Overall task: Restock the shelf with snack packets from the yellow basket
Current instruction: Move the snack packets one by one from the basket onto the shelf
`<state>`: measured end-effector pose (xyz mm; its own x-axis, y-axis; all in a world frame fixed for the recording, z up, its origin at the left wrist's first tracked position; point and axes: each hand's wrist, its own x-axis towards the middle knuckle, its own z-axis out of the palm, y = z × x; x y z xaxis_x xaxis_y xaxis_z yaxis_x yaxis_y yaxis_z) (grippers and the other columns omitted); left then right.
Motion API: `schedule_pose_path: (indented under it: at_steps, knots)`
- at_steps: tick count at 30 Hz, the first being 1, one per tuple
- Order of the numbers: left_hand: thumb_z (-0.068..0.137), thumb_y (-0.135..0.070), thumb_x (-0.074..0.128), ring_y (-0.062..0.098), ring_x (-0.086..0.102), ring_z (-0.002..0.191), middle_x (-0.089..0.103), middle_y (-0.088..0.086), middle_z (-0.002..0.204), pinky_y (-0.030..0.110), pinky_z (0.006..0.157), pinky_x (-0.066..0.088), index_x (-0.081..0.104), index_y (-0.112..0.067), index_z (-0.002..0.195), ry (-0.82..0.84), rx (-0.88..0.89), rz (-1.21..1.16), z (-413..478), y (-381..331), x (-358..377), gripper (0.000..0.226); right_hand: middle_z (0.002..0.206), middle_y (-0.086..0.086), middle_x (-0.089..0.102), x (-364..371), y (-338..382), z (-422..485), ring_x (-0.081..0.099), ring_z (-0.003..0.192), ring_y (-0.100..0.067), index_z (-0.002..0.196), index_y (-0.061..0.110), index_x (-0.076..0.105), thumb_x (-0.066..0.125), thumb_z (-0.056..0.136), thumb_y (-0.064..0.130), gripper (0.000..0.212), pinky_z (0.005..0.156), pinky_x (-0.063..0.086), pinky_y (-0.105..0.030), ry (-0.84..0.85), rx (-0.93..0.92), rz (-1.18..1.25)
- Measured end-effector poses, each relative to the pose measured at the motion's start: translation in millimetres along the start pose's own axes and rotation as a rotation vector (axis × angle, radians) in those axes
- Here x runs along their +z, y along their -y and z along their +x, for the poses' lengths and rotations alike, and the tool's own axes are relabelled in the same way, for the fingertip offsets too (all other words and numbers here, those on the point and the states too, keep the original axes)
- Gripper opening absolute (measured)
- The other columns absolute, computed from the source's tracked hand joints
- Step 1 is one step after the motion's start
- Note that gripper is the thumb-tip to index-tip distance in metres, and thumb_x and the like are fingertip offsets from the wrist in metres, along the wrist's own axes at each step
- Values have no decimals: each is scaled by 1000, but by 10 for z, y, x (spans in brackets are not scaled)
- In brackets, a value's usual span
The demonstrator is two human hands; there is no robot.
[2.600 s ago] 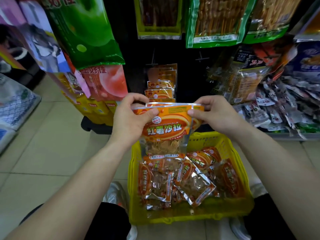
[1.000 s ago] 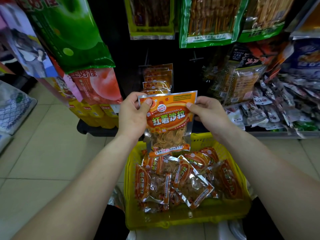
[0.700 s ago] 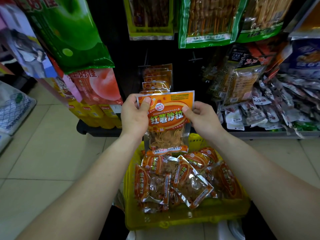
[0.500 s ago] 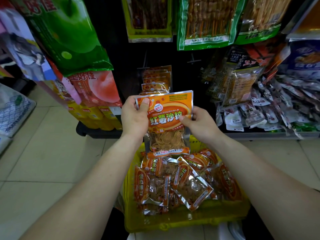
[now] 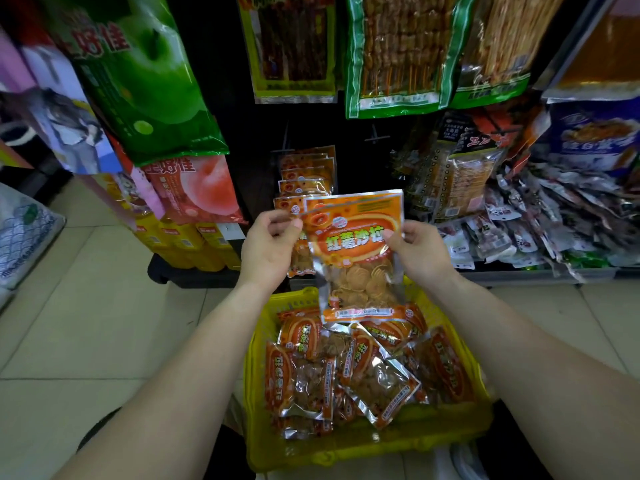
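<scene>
1. Slid lower, the right hand point(image 5: 420, 252) is pinching the snack packet point(image 5: 355, 251) by its right edge.
2. Left hand point(image 5: 268, 247) is pinching its top-left corner.
3. It is hanging upright above the yellow basket point(image 5: 346, 448).

One packet point(image 5: 356, 258) of glossy orange plastic is shining, its silvery foil edges catching the light and a clear window showing ridged crisps. More packets point(image 5: 377, 382) are lying crinkled and shiny in a smooth yellow plastic basket point(image 5: 363, 445). A slick green bag point(image 5: 145, 81) is gleaming higher up. Pale floor tiles point(image 5: 86, 323) are looking smooth, with a faint sheen.
</scene>
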<state>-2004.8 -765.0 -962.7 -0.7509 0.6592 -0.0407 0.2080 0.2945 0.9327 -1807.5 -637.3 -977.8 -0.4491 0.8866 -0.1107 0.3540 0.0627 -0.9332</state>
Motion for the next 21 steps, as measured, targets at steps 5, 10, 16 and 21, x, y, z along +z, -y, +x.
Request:
schedule_pose_path:
  at_steps: [5, 10, 16, 21]
  knots:
    - [95, -33, 65, 14, 63, 108, 69, -4, 113, 25, 89, 43, 62, -19, 127, 183, -58, 197, -40, 205, 8, 35, 89, -8, 73, -302, -73, 373, 69, 88, -33, 87, 15, 68, 62, 95, 35, 23, 80, 56, -46, -180, 25, -150]
    - [97, -35, 62, 13, 61, 109, 67, -7, 119, 25, 92, 44, 59, -22, 131, 284, -59, 332, 315, 354, 206, 37, 96, -7, 69, -164, -269, 1039, 64, 93, -33, 105, 16, 69, 56, 99, 37, 25, 79, 52, -40, -236, 89, -220]
    - [96, -27, 63, 7, 63, 101, 67, -9, 113, 21, 89, 50, 63, -27, 120, 284, -10, 292, 996, 845, 900, 25, 105, -9, 71, 392, -934, 2053, 65, 100, -33, 113, 17, 68, 52, 101, 36, 27, 83, 49, -36, -289, 144, -184]
    - [96, -25, 63, 9, 63, 99, 65, -9, 116, 30, 90, 54, 61, -27, 124, 359, -9, 238, 1417, 1218, 1682, 28, 92, -2, 64, 810, -1295, 2918, 64, 95, -30, 104, 18, 64, 48, 103, 35, 22, 75, 46, -33, -339, 89, -131]
